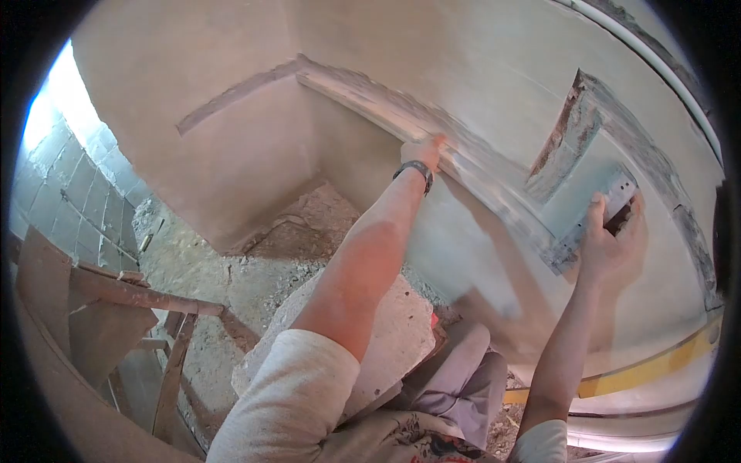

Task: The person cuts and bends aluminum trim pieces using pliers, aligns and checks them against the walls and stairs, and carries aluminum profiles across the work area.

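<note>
My left hand (423, 153), with a dark band on its wrist, is closed round a long pale straight strip (363, 108) that lies slantwise along a rough groove in the plastered wall (478, 54). At the right, my right hand (615, 235) grips a grey metal box (620, 190) with small holes, thumb on its near side and fingers round its far side. The box is at the wall, beside the lower right end of the strip. Above it a chiselled groove (644, 154) bends down to the right.
A pale stone block (397, 328) stands by my legs. Wooden boards (147, 297) are at the lower left, near a block wall (73, 185). Rubble lies on the floor (193, 255). A yellow level-like bar (648, 370) and pale pipes are at the lower right.
</note>
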The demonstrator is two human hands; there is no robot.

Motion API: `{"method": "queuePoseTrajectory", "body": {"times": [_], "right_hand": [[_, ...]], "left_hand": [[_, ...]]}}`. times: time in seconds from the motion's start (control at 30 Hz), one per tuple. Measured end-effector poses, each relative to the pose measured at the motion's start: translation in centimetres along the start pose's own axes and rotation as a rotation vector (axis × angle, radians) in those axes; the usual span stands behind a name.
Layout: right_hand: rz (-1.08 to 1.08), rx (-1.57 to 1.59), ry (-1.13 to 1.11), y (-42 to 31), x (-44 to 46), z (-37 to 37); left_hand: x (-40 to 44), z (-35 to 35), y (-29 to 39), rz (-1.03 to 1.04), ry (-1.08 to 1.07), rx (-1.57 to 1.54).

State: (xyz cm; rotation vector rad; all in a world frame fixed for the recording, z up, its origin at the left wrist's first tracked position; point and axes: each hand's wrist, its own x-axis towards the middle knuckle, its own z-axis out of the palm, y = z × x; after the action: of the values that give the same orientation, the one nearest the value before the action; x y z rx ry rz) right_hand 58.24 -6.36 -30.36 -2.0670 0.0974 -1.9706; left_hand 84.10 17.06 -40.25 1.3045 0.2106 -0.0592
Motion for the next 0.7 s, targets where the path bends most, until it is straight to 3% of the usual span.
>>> {"method": "queuePoseTrajectory", "body": {"times": [0.43, 0.53, 0.7], "right_hand": [[-0.013, 0.107, 0.035, 0.3, 0.0, 0.2], [0.013, 0.136, 0.037, -0.3, 0.0, 0.1], [-0.053, 0.052, 0.044, 0.1, 0.1, 0.1]], "left_hand": [[-1.6, 0.2, 0.3, 0.006, 0.049, 0.006], [-1.9, -0.2, 0.6, 0.006, -0.025, -0.022], [-1.9, 0.2, 0.4, -0.004, 0.015, 0.031]]}}
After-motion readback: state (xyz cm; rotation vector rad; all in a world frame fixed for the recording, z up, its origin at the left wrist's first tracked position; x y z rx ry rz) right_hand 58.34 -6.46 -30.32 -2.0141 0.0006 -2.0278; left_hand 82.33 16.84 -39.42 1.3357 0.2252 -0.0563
